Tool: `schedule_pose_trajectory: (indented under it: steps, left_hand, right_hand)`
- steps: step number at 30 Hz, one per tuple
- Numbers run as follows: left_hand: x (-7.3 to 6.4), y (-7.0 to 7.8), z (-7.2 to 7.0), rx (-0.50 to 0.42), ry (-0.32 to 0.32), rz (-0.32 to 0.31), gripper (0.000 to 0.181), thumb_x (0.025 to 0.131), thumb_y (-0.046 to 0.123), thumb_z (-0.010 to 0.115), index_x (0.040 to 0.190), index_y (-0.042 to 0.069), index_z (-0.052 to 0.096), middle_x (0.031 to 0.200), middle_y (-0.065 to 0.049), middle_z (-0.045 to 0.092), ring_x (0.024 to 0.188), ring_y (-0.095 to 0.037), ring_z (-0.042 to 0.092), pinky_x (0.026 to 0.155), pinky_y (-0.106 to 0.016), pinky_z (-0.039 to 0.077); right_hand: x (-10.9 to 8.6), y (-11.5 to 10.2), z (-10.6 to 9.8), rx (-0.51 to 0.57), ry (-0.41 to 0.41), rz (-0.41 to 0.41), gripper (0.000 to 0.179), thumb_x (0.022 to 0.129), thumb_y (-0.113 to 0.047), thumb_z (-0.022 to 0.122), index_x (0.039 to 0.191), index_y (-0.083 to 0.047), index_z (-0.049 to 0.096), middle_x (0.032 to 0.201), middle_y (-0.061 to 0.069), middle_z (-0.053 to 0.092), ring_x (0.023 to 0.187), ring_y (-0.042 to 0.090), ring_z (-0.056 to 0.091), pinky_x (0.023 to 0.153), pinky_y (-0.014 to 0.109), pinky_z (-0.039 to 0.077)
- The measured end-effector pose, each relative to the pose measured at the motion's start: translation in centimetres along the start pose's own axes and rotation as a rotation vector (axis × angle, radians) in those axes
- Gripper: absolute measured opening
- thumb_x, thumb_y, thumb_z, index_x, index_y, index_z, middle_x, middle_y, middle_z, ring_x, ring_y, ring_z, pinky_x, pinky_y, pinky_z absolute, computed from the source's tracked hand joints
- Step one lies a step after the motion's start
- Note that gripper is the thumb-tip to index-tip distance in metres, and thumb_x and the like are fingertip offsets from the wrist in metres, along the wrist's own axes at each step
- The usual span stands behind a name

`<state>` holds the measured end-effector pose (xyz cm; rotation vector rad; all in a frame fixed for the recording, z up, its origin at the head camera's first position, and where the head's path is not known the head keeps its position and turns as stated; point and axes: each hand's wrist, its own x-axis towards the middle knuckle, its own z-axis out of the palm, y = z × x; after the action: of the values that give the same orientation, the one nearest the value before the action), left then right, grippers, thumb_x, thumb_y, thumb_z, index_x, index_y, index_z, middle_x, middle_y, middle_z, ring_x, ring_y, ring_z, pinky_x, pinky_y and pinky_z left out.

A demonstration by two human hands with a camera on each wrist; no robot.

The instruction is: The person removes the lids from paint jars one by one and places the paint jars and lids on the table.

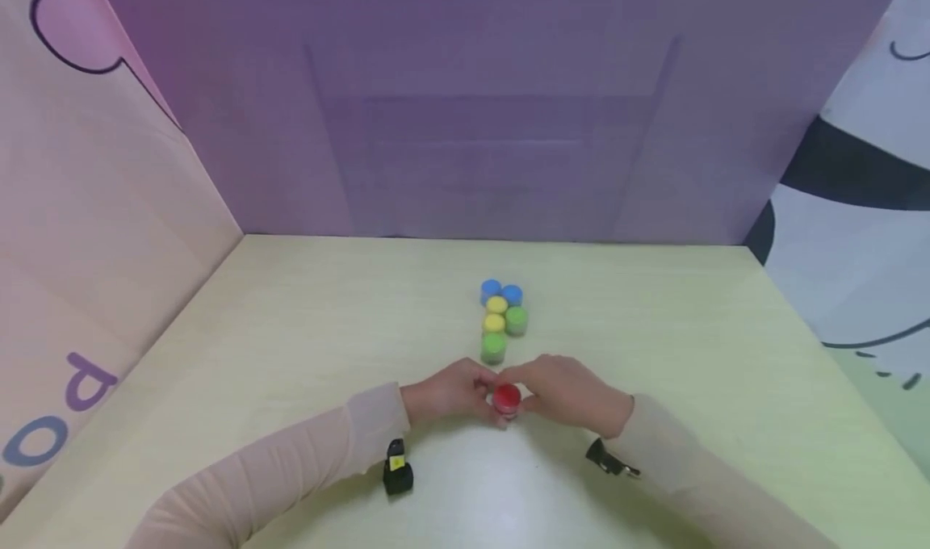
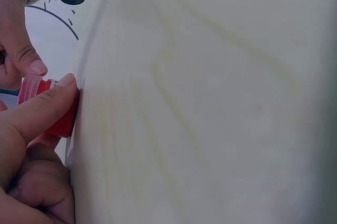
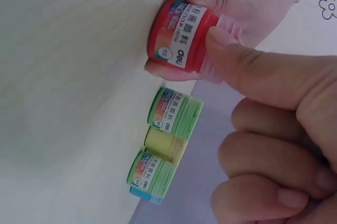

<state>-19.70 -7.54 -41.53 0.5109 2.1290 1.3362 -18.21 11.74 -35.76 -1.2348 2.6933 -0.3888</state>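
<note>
A small red paint jar (image 1: 506, 400) with a clear-red lid stands upright, low at the tabletop between both hands. My left hand (image 1: 452, 391) holds the jar's body (image 3: 176, 37), thumb on one side and fingers on the other. My right hand (image 1: 574, 391) pinches the lid between thumb and forefinger; its other fingers (image 3: 263, 155) are curled beneath in the right wrist view. A printed "deli" label faces the right wrist camera. Just behind the hands is a green paint jar (image 1: 493, 347).
Beyond it stand two yellow jars (image 1: 495, 323), another green jar (image 1: 516, 320) and two blue jars (image 1: 491, 291), grouped close together. The pale wooden table (image 1: 327, 307) ends at a purple back panel (image 1: 465, 113). Printed side panels (image 1: 94, 234) flank it. Black wrist devices (image 1: 397, 472) hang by the cuffs.
</note>
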Motion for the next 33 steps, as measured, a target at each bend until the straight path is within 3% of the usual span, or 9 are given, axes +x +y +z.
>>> schedule_pose_trajectory:
  steps: [2,5,8,13,18,28,33]
  left_hand:
    - [0.0,0.1,-0.1,-0.002,-0.001,-0.005,0.028,0.074,0.012,0.08,0.101,0.018,0.073,0.092,0.006,0.07,0.081,-0.01,0.051,0.077,-0.028,0.039]
    - [0.0,0.1,-0.2,0.004,0.004,-0.012,0.028,0.074,0.013,0.08,0.101,0.019,0.073,0.091,0.006,0.069,0.08,-0.011,0.051,0.075,-0.029,0.039]
    - [0.1,0.1,-0.2,0.015,0.019,-0.02,0.027,0.074,0.012,0.08,0.1,0.016,0.073,0.083,0.007,0.065,0.076,-0.011,0.048,0.07,-0.027,0.038]
    - [0.1,0.1,-0.2,0.012,0.021,-0.036,0.024,0.075,0.012,0.078,0.099,0.014,0.074,0.076,0.005,0.061,0.074,-0.011,0.046,0.069,-0.025,0.037]
    - [-0.1,0.1,-0.2,-0.028,0.006,-0.037,0.023,0.08,0.007,0.074,0.101,0.014,0.073,0.091,0.002,0.071,0.086,-0.01,0.057,0.084,-0.028,0.044]
    - [0.1,0.2,-0.2,-0.042,0.007,-0.063,0.024,0.078,0.009,0.076,0.1,0.016,0.074,0.095,0.004,0.071,0.091,-0.011,0.058,0.089,-0.031,0.044]
    - [0.1,0.0,-0.3,-0.031,0.006,-0.045,0.025,0.076,0.01,0.078,0.1,0.017,0.074,0.089,0.005,0.069,0.082,-0.011,0.051,0.074,-0.026,0.04]
  right_hand:
    - [0.0,0.0,-0.1,0.0,-0.007,-0.026,0.047,0.078,-0.011,0.074,0.123,-0.016,0.062,0.098,-0.001,0.07,0.075,0.012,0.062,0.07,0.026,0.049]
    - [0.1,0.1,-0.1,0.017,-0.029,-0.05,0.052,0.08,-0.016,0.074,0.129,-0.016,0.058,0.082,-0.004,0.068,0.063,0.006,0.053,0.063,0.022,0.046]
    - [0.1,-0.2,0.1,0.03,-0.02,-0.023,0.05,0.082,-0.026,0.073,0.128,-0.013,0.058,0.069,-0.008,0.059,0.057,0.003,0.043,0.057,0.019,0.041]
    - [0.3,-1.6,0.6,-0.012,0.032,0.188,0.041,0.082,-0.043,0.069,0.097,-0.008,0.055,0.057,-0.005,0.045,0.049,0.007,0.038,0.044,0.02,0.032]
    - [0.7,-2.5,1.0,-0.076,0.038,0.347,0.043,0.084,-0.049,0.065,0.08,-0.008,0.05,0.055,0.0,0.041,0.047,0.011,0.037,0.042,0.023,0.029]
    - [1.1,-2.4,1.3,-0.047,0.028,0.375,0.04,0.086,-0.042,0.065,0.069,-0.011,0.046,0.055,0.001,0.043,0.048,0.013,0.038,0.044,0.024,0.031]
    - [1.2,-2.4,1.1,-0.002,0.009,0.375,0.034,0.086,-0.035,0.066,0.071,-0.011,0.048,0.055,0.0,0.043,0.048,0.013,0.039,0.045,0.024,0.032]
